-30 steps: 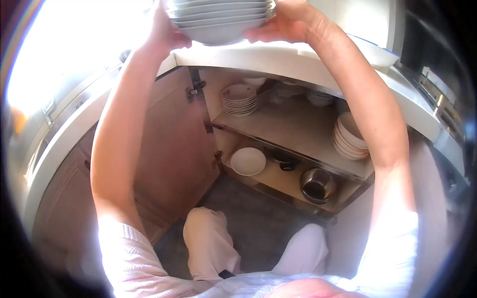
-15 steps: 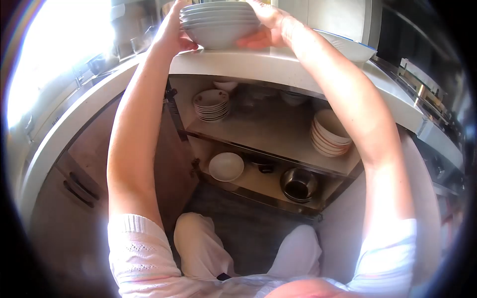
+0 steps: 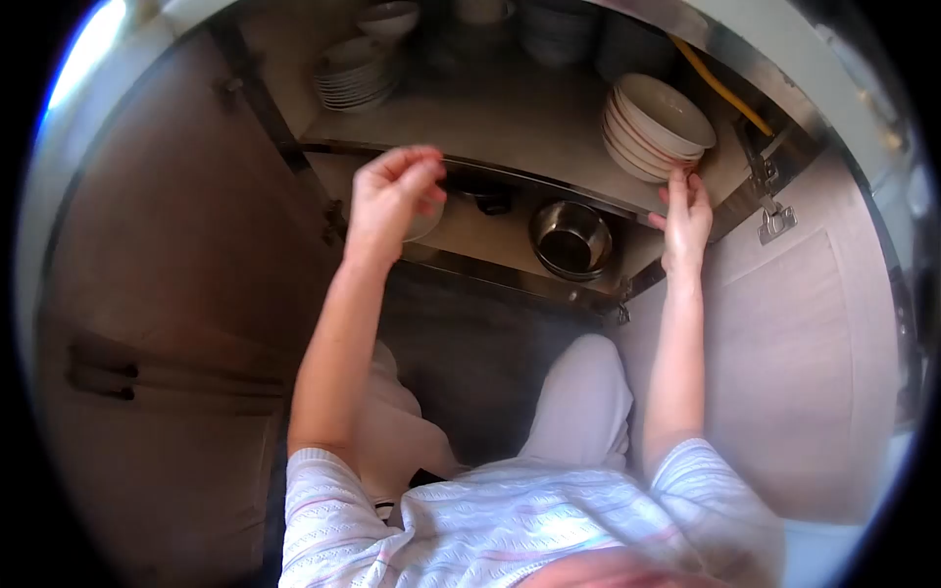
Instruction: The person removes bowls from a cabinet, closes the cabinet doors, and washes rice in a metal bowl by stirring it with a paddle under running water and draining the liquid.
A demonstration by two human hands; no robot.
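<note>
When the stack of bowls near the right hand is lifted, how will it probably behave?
The stack of bowls is probably heavy, since several are nested. They look smooth and ceramic, so they could chip if knocked. Nothing visible binds them, so they might slide.

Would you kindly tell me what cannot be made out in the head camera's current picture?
Head view: most of the white dish, hidden behind the left hand.
Head view: whether the right hand touches the bowl stack; its fingers overlap the stack's lower edge.
Head view: the back dishes, dim in shadow and cut off at the top.
Head view: what the dark item is, dim and partly behind the upper shelf's edge.
</note>
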